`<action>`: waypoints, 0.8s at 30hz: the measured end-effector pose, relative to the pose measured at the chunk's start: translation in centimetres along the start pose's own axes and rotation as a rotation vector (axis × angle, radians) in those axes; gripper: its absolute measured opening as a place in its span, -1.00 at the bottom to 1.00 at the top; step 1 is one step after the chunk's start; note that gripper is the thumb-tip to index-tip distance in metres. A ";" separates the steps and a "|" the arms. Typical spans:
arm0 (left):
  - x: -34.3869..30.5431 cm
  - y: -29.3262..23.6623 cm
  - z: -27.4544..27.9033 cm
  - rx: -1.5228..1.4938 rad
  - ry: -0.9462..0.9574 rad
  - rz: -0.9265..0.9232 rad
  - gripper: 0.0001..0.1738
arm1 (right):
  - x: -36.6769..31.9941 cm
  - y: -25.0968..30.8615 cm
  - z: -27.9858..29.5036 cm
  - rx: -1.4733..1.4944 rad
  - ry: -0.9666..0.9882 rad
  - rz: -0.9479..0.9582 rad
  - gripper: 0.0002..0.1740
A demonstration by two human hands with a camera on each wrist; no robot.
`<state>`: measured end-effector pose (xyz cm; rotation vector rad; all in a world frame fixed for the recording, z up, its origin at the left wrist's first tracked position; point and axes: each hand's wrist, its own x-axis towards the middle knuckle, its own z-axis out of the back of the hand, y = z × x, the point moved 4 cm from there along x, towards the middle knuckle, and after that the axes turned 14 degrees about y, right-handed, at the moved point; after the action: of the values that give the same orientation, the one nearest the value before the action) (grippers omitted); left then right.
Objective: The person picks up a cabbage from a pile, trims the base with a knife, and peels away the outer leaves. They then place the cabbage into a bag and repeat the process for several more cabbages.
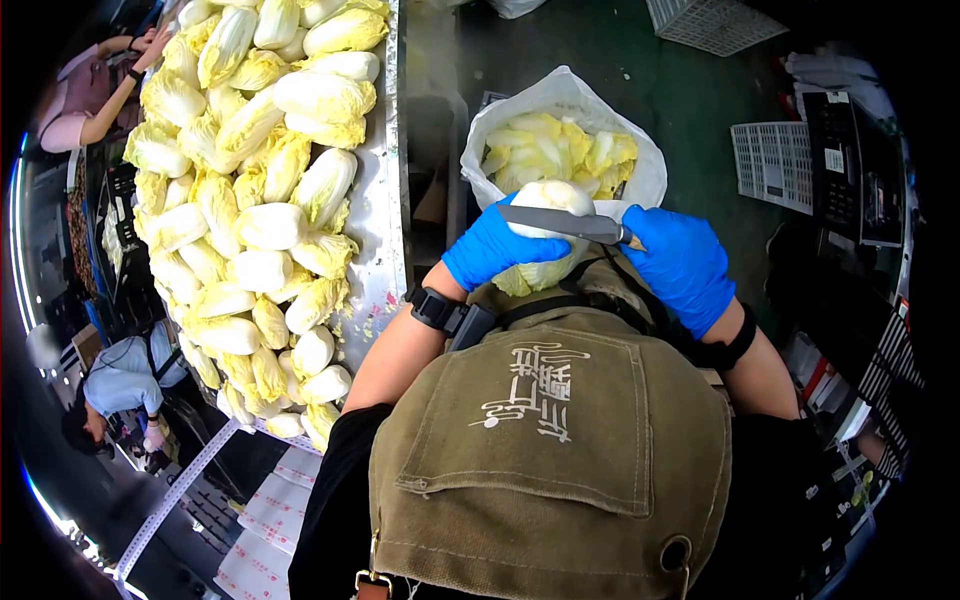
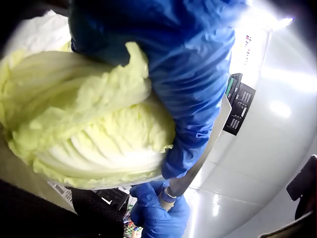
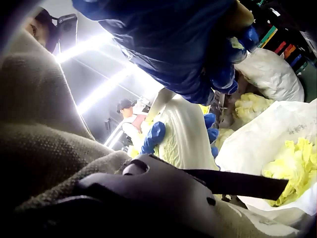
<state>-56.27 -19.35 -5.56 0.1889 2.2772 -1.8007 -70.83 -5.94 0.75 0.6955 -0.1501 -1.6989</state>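
Note:
My left hand (image 1: 492, 245), in a blue glove, grips a pale napa cabbage (image 1: 545, 262) held against my apron at chest height. My right hand (image 1: 682, 262), also gloved in blue, holds a knife (image 1: 560, 223) whose blade lies across the cabbage's white base. In the left wrist view the gloved fingers (image 2: 188, 89) wrap round the cabbage (image 2: 94, 124) and the blade (image 2: 203, 153) runs beside it. In the right wrist view the glove (image 3: 173, 44) fills the top, with the cabbage (image 3: 183, 134) below it.
A white bag (image 1: 570, 110) of trimmed yellow leaves stands open just beyond my hands. A metal table (image 1: 382, 220) to the left carries a heap of several cabbages (image 1: 260, 180). Other people work at the far left. White crates (image 1: 775, 160) lie on the green floor at right.

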 end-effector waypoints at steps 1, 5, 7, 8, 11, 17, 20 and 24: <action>0.1 0.0 0.1 0.032 0.014 0.007 -0.41 | 0.1 0.0 -0.1 0.001 -0.007 -0.005 -0.90; 0.0 0.2 -0.1 -0.081 0.032 0.026 -0.43 | 0.6 -0.4 -0.4 0.002 0.030 -0.002 -0.91; -0.1 -0.5 -0.5 -0.197 0.051 0.035 -0.43 | 0.6 -1.1 -0.8 -0.006 0.066 -0.001 -0.92; 0.1 -0.6 -0.5 -0.180 0.066 0.063 -0.42 | 0.5 -1.6 -1.1 -0.016 0.061 0.004 -0.91; -0.3 -0.7 -0.4 -0.034 0.175 0.217 -0.29 | 0.8 -3.9 -1.6 -0.026 0.069 -0.072 -0.86; 0.2 0.3 -0.3 -0.152 0.148 0.071 -0.17 | 0.1 -11.5 -4.3 0.046 0.187 -0.330 -0.80; 0.8 0.4 0.2 -0.186 0.101 0.050 -0.15 | 1.0 -9.9 -4.6 0.736 0.127 -0.357 -0.72; 1.3 1.4 1.0 -0.217 -0.069 0.090 -0.20 | 3.9 -2.3 -3.7 1.523 0.012 0.139 -0.34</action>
<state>-57.09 -20.09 -7.41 0.1847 2.3544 -1.4805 -71.24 -7.97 -4.70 1.7035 -1.5279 -1.1963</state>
